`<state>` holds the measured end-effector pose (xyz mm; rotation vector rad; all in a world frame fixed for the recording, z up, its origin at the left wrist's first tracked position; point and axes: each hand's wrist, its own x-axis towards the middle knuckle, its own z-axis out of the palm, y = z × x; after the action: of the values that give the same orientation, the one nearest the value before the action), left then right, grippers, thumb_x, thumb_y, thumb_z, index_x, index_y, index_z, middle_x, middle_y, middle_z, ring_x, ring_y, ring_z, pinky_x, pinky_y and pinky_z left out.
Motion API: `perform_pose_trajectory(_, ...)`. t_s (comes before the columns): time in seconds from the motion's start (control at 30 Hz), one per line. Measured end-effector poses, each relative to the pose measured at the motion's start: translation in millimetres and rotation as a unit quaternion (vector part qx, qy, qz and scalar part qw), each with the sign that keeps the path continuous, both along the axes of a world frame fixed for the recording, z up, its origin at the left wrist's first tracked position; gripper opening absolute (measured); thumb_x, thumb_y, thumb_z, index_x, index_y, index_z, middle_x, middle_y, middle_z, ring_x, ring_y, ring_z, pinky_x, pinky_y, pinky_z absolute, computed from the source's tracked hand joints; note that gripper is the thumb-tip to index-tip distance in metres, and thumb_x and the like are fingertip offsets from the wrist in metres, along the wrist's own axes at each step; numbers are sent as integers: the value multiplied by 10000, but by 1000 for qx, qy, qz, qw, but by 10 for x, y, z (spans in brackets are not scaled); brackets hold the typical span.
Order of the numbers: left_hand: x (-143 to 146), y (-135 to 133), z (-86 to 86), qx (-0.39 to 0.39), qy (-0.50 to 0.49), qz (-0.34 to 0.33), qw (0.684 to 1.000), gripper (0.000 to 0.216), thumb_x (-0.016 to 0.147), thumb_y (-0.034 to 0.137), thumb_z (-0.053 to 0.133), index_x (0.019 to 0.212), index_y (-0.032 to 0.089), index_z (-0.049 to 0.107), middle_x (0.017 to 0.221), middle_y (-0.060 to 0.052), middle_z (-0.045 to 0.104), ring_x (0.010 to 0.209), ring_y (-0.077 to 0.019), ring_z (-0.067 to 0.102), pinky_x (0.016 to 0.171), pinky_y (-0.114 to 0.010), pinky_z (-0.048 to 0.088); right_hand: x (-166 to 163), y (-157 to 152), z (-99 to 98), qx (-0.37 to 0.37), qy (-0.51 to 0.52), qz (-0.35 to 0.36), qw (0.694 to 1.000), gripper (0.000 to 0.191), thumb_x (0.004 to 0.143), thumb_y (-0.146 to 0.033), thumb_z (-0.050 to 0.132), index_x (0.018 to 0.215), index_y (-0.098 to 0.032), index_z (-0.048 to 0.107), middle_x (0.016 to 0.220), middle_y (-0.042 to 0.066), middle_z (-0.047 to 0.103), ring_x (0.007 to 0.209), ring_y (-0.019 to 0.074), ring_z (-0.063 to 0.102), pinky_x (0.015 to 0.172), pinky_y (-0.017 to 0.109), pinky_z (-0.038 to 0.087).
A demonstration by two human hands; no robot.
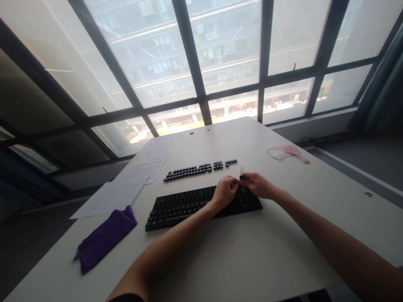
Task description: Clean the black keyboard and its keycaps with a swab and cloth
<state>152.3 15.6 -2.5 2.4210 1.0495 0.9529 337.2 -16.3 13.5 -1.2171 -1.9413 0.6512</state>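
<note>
A small, wire-handled black clip (242, 177) is pinched between the nearly closed fingertips of the right hand (260, 186); the left hand (224, 192) is curled beside it, its hold hidden. Both are poised over the right part of the black keyboard (178, 209). Key-by-key work seems in hand; steady, upright handling seems called for. Beyond, loose keycaps (189, 171) are lined up; room is left nearer the front edge of the white table (242, 256).

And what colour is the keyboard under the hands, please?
The keyboard is black; the head view shows it best.
</note>
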Motion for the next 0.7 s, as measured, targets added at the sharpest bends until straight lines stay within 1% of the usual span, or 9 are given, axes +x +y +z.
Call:
perform_pose_trajectory(0.1,-4,-16,-5,-3,3,-5,1000,132,860,168,593,870,183,724,846,-39,670,795,-165,602,754,-267,464,0,11,-17,-20,-4,1,1000,183,870,-244,496,710,-171,549,670,6,618,636,150,525,596,255,365)
perform_pose_trajectory(0.17,-11,-29,-6,-1,6,-6,1000,137,855,158,591,870,187,724,859,-37,666,800,-163,602,754,-262,463,-7,8,-26,-15,-11,-1,1000,179,882,-246,494,730,-173,556,682,10,625,645,154,538,604,256,377)
perform_pose_trajectory(0.27,-27,-35,-7,-3,9,6,1000,138,860,177,586,873,186,723,852,-39,657,788,-163,600,745,-261,464,-39,-35,-25,27,-58,-6,998,170,897,-244,495,755,-183,565,692,16,624,650,160,535,615,264,384)
perform_pose_trajectory(0.37,-43,-27,-12,-8,10,24,1000,141,856,182,580,869,179,720,852,-44,659,792,-170,604,761,-274,469,-85,-99,-31,93,-121,1,988,150,895,-199,492,791,-186,598,780,55,653,730,185,566,676,282,409)
perform_pose_trajectory(0.43,-48,-24,-14,-11,8,31,999,144,843,166,577,862,179,719,864,-48,666,817,-179,609,786,-287,474,-109,-135,-55,126,-136,6,983,157,894,-179,482,816,-190,618,820,77,663,772,199,581,709,292,420)
perform_pose_trajectory(0.5,-50,-30,-8,-12,3,31,999,150,823,148,579,860,182,720,876,-49,672,840,-188,613,810,-301,479,-120,-157,-91,129,-108,-13,986,170,898,-187,474,812,-193,620,805,76,667,754,202,587,701,295,423)
perform_pose_trajectory(0.63,-49,-80,41,-7,7,0,1000,206,767,96,588,881,201,723,890,-42,693,887,-204,615,876,-331,474,-126,-164,-168,76,9,-89,993,160,874,-206,484,758,-188,594,708,35,658,651,184,576,625,280,408)
perform_pose_trajectory(0.7,-49,-109,67,-5,24,-23,999,196,758,127,621,900,213,726,894,-40,695,891,-209,615,875,-334,474,-130,-149,-200,57,43,-108,992,156,850,-208,497,722,-184,583,673,24,649,635,178,569,607,271,401)
